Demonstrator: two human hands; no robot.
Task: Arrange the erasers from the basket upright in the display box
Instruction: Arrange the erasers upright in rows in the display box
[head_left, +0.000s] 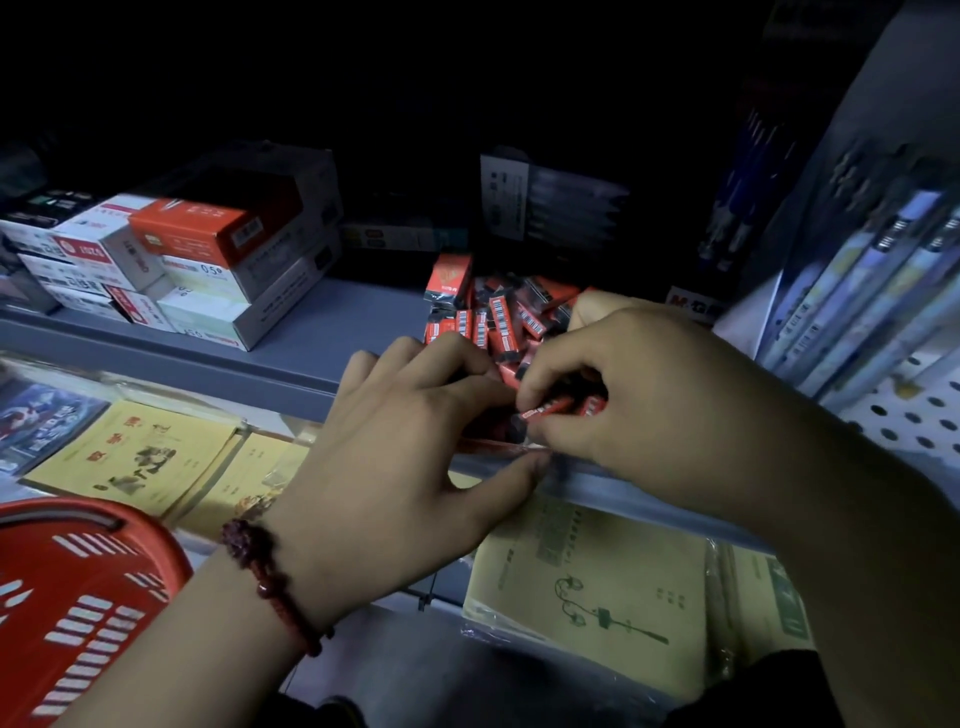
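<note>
A red display box (448, 278) sits on the grey shelf (311, 343), filled with several red-and-black erasers (501, 317) with barcodes, some upright, some lying loose. My right hand (634, 384) pinches one red eraser (545, 408) at the box's front edge. My left hand (415, 436), with a dark red bracelet at the wrist, has its fingers curled into the erasers at the front of the box and its thumb along the shelf's edge. Both hands hide the box's front part. The red basket (78, 597) stands at the lower left.
Stacked stationery boxes (208, 260) fill the shelf's left. Yellow exercise books (140, 457) and more booklets (597, 582) lie on the lower shelf. Packaged pens (883, 280) hang on the pegboard at the right. The back of the shelf is dark.
</note>
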